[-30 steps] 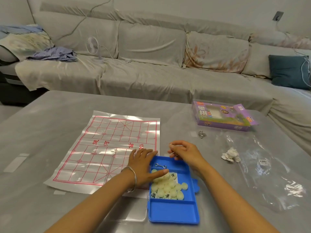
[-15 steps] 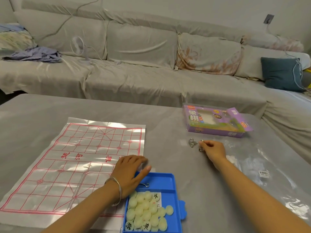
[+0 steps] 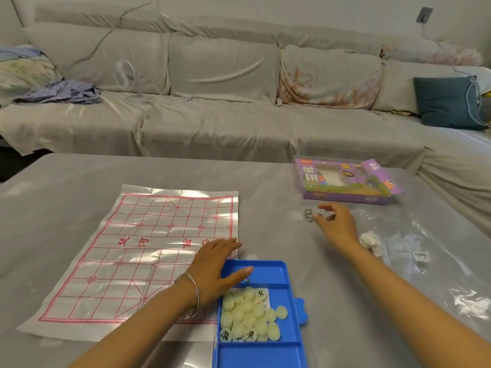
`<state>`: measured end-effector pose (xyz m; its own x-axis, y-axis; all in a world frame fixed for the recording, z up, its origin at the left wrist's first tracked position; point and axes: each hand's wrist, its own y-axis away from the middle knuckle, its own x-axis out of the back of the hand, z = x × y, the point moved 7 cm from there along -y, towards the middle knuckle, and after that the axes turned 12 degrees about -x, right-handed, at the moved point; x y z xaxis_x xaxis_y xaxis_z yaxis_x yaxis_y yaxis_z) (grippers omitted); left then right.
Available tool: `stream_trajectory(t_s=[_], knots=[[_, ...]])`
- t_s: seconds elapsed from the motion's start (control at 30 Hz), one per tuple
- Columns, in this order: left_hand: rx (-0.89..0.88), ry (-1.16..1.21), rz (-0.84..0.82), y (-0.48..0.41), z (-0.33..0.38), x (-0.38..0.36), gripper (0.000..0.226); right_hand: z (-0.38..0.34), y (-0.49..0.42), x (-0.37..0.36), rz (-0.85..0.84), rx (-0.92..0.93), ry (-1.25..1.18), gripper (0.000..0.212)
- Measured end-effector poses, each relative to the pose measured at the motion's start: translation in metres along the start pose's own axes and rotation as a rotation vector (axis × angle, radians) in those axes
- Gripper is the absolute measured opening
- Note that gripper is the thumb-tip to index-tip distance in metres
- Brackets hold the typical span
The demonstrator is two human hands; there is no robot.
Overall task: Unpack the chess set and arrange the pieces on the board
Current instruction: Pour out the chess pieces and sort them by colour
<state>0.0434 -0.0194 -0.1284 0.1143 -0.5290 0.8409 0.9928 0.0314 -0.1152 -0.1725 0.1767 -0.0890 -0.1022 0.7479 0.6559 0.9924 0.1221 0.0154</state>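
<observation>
Fingers of the left hand (image 3: 215,269) lie straight and relaxed, palm down across the right edge of the paper board (image 3: 148,256) and the left rim of the blue tray (image 3: 276,269), with the thumb reaching over the tray's far compartment. The right hand (image 3: 336,227) stretches forward, fingers loosely spread and holding nothing, just beside a metal wire puzzle (image 3: 308,215); contact is unclear. Pale chess pieces (image 3: 247,314) sit heaped in the tray's middle compartment. The thumb partly hides a small metal item, and the frame cuts off the tray's near end.
</observation>
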Motion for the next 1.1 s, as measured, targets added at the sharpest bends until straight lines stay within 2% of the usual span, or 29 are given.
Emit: stream_trajectory(t_s=[0.07, 0.13, 0.17, 0.27, 0.3, 0.37, 0.5, 0.63, 0.77, 1.1], knots=[[0.014, -0.035, -0.098, 0.015, 0.002, 0.001, 0.122, -0.027, 0.038, -0.011, -0.145, 0.047, -0.103, 0.023], [0.032, -0.042, -0.161, 0.030, 0.004, 0.004, 0.129, -0.053, 0.081, -0.027, -0.372, 0.106, -0.182, 0.017], [0.036, -0.034, -0.170, 0.037, 0.004, 0.007, 0.130, -0.066, 0.101, -0.034, -0.488, 0.142, -0.145, 0.017], [0.035, 0.000, -0.201, 0.052, 0.007, 0.007, 0.131, -0.075, 0.144, -0.064, -0.718, 0.232, 0.296, 0.027], [0.028, 0.012, -0.195, 0.056, 0.007, 0.004, 0.129, -0.071, 0.151, -0.074, -0.738, 0.236, 0.398, 0.035], [0.016, 0.014, -0.198, 0.058, 0.004, -0.002, 0.129, -0.064, 0.154, -0.088, -0.739, 0.214, 0.436, 0.044], [0.011, -0.062, -0.194, 0.056, -0.007, -0.010, 0.129, -0.058, 0.158, -0.100, -0.711, 0.228, 0.421, 0.031], [0.000, -0.085, -0.186, 0.055, -0.009, -0.010, 0.128, -0.055, 0.161, -0.107, -0.787, 0.181, 0.365, 0.023], [0.003, -0.088, -0.180, 0.055, -0.010, -0.011, 0.128, -0.056, 0.161, -0.111, -0.798, 0.136, 0.358, 0.025], [-0.004, -0.211, -0.185, 0.053, -0.009, -0.009, 0.130, -0.054, 0.151, -0.098, -0.723, 0.196, 0.168, 0.012]])
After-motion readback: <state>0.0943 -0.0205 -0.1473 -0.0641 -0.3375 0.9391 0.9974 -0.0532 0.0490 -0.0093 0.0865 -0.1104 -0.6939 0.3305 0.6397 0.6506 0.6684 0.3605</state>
